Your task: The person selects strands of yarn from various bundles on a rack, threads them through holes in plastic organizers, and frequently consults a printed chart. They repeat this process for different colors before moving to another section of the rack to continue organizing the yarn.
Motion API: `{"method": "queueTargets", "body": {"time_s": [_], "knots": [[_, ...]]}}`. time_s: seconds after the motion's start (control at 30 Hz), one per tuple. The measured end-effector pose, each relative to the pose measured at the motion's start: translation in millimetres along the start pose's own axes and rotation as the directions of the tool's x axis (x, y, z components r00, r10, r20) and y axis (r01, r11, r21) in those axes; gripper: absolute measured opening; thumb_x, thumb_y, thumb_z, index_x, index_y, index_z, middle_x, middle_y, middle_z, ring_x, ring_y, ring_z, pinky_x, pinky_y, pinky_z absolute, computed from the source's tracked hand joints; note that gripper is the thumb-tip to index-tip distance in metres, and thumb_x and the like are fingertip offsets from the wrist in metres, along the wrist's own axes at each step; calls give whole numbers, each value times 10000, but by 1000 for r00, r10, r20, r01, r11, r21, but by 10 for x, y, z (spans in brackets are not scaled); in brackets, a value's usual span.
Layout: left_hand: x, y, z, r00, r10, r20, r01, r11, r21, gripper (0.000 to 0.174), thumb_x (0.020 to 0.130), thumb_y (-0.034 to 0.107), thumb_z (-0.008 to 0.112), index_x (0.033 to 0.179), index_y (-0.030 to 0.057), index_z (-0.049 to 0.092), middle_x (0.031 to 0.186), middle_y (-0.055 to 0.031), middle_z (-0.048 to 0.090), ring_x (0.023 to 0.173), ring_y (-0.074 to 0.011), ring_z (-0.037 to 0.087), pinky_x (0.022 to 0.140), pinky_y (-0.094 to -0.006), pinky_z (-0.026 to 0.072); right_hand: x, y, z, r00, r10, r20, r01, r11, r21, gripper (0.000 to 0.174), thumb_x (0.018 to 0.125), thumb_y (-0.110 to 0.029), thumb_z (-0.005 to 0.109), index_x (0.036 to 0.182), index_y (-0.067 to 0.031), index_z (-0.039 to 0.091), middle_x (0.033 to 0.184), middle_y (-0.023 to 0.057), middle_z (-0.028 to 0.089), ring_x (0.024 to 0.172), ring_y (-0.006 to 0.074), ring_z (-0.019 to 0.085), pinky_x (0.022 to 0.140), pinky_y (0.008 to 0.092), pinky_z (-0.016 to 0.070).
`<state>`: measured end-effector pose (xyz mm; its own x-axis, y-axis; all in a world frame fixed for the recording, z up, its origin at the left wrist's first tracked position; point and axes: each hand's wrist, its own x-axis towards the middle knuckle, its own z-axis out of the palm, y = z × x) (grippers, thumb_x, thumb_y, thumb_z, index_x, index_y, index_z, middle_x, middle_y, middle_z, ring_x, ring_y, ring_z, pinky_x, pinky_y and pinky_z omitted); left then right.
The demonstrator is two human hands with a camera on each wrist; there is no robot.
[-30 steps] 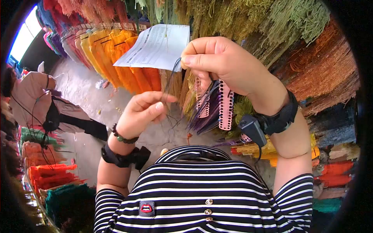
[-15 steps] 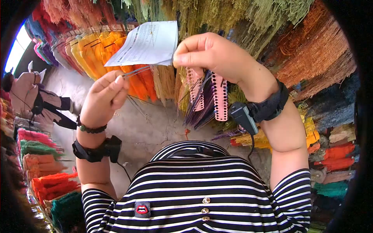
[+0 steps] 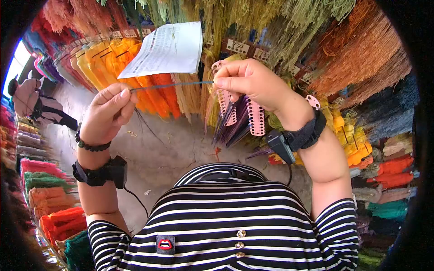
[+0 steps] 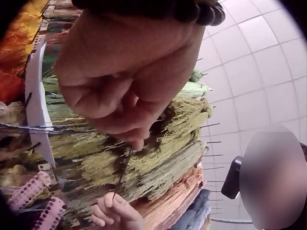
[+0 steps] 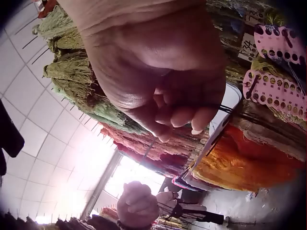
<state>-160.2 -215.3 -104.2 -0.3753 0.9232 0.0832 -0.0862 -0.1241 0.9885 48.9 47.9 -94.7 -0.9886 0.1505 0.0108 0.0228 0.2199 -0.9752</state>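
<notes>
A dark blue-grey thread (image 3: 174, 85) runs nearly level and taut between my two hands in the head view. My left hand (image 3: 101, 110) pinches one end of it between thumb and forefinger, and loose dark strands (image 3: 147, 124) hang below that hand. My right hand (image 3: 255, 86) pinches the other end with thumb and forefinger. Behind the thread, a printed white sheet (image 3: 169, 49) hangs in front of orange yarn. Just below my right hand hang pink cards (image 3: 256, 118) with rows of holes and purple threads (image 3: 237, 122) between them.
Skeins of olive yarn (image 3: 235, 22), orange yarn (image 3: 156, 97) and rust-brown yarn (image 3: 361, 54) hang ahead and to the right. More coloured bundles (image 3: 58, 221) line a rack at left. Another person (image 3: 38, 101) stands far left on the grey floor (image 3: 158, 153).
My left hand has moved left and up, from beside the hanging strands to pinching the thread, now drawn straight. My right hand has come down slightly, away from the sheet. The other person appears farther left.
</notes>
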Motion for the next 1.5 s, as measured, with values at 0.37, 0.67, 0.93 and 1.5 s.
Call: {"method": "queueTargets", "body": {"time_s": [0.37, 0.67, 0.93, 1.5], "knots": [[10, 289, -322, 995, 73, -68, -96, 878, -469, 202, 1017, 183, 443, 1072, 23, 553, 692, 64, 383, 509, -9, 324, 425, -161, 264, -215, 383, 114, 992, 106, 64, -110, 991, 77, 196, 930, -195, 615, 956, -6, 662, 804, 3, 625, 650, 60, 550, 637, 215, 462], [-464, 527, -1981, 972, -1, -237, -112, 880, -462, 195, 1039, 154, 381, 1117, 36, 516, 747, 38, 417, 546, -16, 368, 404, -154, 253, -1262, 1063, -166, 921, 380, -90, -347, 902, 256, 180, 926, -180, 624, 944, -6, 670, 739, -24, 599, 600, 49, 496, 561, 205, 431], [-503, 363, -2439, 932, -162, -324, -35, 850, -525, 184, 1029, 187, 415, 1096, 82, 552, 759, 62, 451, 541, -9, 386, 391, -155, 260, -1558, 1204, -244, 822, 446, -354, -323, 877, 354, 133, 903, -142, 638, 914, -14, 673, 692, -50, 549, 576, 32, 449, 539, 190, 387], [-675, 269, -2614, 829, -383, -407, 272, 913, -305, 134, 989, 256, 526, 921, 152, 576, 690, 99, 489, 508, 16, 373, 376, -130, 245, -4599, 1895, -1855, 321, -41, -946, -856, 416, -308, 170, 865, -103, 611, 961, 36, 631, 874, 133, 660, 829, 214, 610, 743, 314, 453]]}}
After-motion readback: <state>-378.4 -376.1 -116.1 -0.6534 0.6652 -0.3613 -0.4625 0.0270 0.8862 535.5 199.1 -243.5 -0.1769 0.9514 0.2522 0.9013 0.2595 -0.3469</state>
